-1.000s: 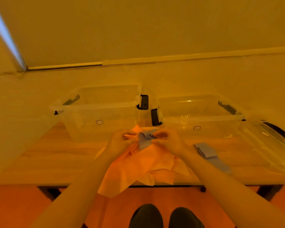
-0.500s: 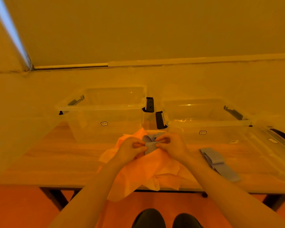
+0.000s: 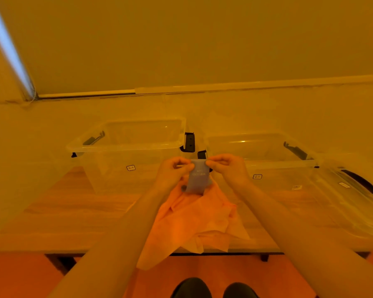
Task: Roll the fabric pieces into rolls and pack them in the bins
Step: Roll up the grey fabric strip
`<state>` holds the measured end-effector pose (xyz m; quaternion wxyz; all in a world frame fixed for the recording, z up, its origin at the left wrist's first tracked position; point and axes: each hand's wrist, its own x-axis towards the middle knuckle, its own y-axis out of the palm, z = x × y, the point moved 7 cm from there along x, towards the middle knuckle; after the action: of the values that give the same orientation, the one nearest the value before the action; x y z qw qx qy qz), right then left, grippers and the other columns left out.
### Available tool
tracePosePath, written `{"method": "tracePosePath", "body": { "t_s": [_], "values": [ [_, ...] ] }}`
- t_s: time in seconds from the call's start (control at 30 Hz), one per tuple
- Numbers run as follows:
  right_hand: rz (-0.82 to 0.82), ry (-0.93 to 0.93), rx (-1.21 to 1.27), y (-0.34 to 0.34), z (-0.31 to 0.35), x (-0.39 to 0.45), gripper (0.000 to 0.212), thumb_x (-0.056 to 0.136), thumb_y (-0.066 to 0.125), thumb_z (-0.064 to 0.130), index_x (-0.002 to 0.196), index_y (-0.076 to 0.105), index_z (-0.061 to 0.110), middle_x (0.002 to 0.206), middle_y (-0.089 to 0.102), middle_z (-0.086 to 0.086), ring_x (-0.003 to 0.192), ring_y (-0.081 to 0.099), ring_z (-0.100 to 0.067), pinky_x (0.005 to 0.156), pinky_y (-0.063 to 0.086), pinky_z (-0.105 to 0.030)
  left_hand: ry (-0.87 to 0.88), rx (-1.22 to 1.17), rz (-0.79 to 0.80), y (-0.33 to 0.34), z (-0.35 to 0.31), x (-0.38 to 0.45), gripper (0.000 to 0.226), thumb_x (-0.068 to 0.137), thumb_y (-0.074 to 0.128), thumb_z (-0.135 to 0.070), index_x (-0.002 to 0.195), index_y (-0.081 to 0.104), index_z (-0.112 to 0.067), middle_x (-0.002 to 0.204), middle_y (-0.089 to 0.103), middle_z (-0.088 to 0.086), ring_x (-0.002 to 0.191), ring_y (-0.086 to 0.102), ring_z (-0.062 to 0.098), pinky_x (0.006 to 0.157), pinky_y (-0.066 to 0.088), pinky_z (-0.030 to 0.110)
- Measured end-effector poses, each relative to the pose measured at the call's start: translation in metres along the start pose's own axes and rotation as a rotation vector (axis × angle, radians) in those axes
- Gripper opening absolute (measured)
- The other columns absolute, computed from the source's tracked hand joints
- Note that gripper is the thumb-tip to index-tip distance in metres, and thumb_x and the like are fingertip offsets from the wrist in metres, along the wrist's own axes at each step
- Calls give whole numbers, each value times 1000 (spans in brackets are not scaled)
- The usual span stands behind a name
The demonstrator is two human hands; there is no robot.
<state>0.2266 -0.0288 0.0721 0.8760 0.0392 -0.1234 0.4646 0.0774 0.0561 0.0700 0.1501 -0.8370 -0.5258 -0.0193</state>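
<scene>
A small grey-blue fabric piece (image 3: 198,178) hangs flat between my hands, lifted above the table. My left hand (image 3: 173,172) pinches its upper left corner and my right hand (image 3: 227,168) pinches its upper right corner. Under it a crumpled orange fabric (image 3: 194,222) lies on the wooden table (image 3: 69,211) and droops over the front edge. Two clear plastic bins stand behind: the left bin (image 3: 125,147) and the right bin (image 3: 267,162), both without fabric inside.
Black latches (image 3: 190,141) sit between the bins. A clear lid (image 3: 353,196) lies at the table's right end. My arms hide the table's right part. A wall rises close behind the bins. My shoes (image 3: 213,289) show below the table edge.
The grey-blue piece was bunched between my hands over the orange fabric; now it is raised and spread flat, held by its top corners. The grey strip seen at the right earlier is out of sight.
</scene>
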Motion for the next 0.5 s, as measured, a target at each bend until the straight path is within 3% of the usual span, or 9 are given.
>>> {"method": "tracePosePath", "body": {
  "t_s": [0.13, 0.27, 0.33, 0.43, 0.5],
  "values": [
    [-18, -5, 78, -10, 27, 12, 6, 82, 70, 8, 86, 67, 12, 76, 65, 2, 68, 60, -2, 56, 47, -9, 65, -66, -23, 4, -35, 7, 16, 86, 66, -11, 76, 61, -22, 76, 62, -7, 70, 56, 1, 54, 44, 14],
    [-28, -31, 134, -24, 57, 20, 8, 82, 69, 5, 88, 66, 9, 78, 66, -2, 69, 62, -5, 59, 50, -13, 99, -103, -36, 11, -66, 12, 14, 85, 68, -12, 78, 61, -22, 79, 65, -3, 72, 60, 6, 58, 45, 18],
    [-37, -41, 140, -33, 70, 20, 10, 83, 68, 4, 92, 65, 7, 79, 66, -2, 72, 62, -8, 64, 52, -18, 116, -122, -28, 16, -80, 14, 13, 85, 68, -11, 83, 60, -21, 82, 66, 0, 71, 62, 7, 58, 45, 20],
    [-49, -43, 145, -49, 85, 20, 8, 83, 67, 4, 86, 65, 11, 78, 66, -3, 74, 62, -11, 73, 53, -26, 146, -118, -21, 28, -101, 16, 14, 86, 66, -9, 97, 61, -14, 79, 66, 0, 56, 59, -4, 48, 41, 15],
    [-64, -50, 146, -62, 95, 19, 9, 83, 67, 3, 85, 64, 11, 78, 67, -3, 73, 64, -11, 71, 55, -25, 170, -109, -11, 40, -115, 16, 19, 87, 66, -10, 105, 62, -14, 83, 67, 1, 61, 60, -1, 46, 42, 13]
  ]
}}
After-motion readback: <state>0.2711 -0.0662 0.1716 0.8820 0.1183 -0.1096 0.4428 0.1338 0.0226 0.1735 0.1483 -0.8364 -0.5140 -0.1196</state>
